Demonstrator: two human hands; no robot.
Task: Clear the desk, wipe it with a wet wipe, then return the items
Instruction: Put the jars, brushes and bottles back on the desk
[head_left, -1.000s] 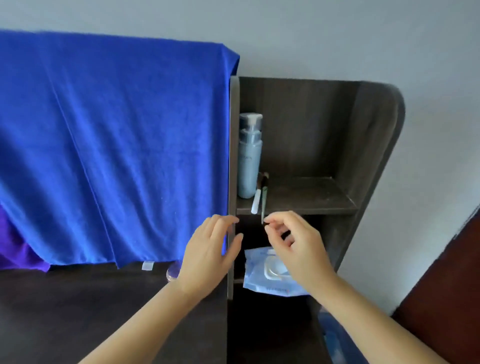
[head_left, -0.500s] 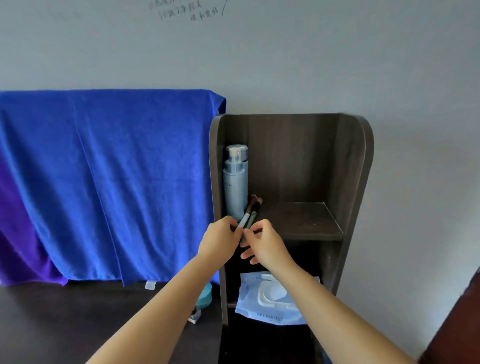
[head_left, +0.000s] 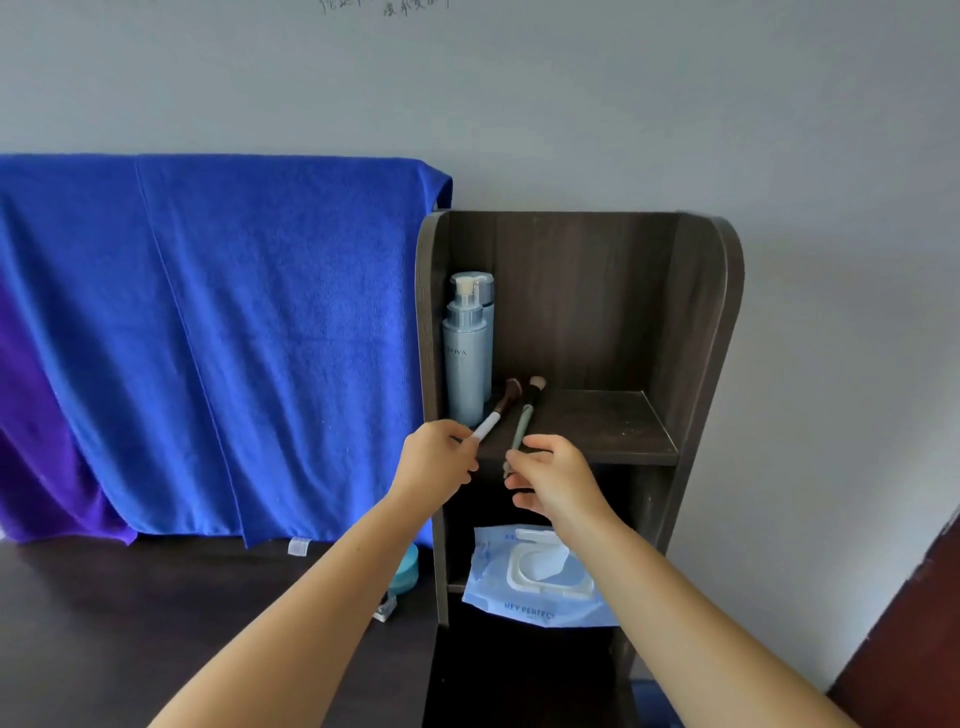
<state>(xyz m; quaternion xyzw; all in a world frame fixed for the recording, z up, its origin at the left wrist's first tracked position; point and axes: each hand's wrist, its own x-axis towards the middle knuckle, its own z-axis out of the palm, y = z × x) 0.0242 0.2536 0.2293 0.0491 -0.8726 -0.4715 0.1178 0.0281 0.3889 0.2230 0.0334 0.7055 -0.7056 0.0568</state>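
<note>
Two makeup brushes lie on the upper shelf (head_left: 613, 431) of a dark wooden rack. My left hand (head_left: 436, 460) pinches the end of the white-handled brush (head_left: 493, 415). My right hand (head_left: 553, 475) pinches the end of the grey-green-handled brush (head_left: 524, 421). Both brush heads point toward the back of the shelf. A pale blue pump bottle (head_left: 466, 358) stands upright at the shelf's left, just behind the brushes. A blue pack of wet wipes (head_left: 540, 577) rests on the lower shelf, its white lid shut.
The dark desk (head_left: 156, 623) spreads to the left of the rack. A teal round jar (head_left: 406, 571) and a small clear object (head_left: 385, 608) sit by the rack's base, partly hidden by my left arm. A blue towel (head_left: 208, 338) hangs behind, over a purple one (head_left: 31, 467).
Both hands rose from the lower shelf level to the upper shelf's edge and each took hold of a brush handle. The camera tilted upward.
</note>
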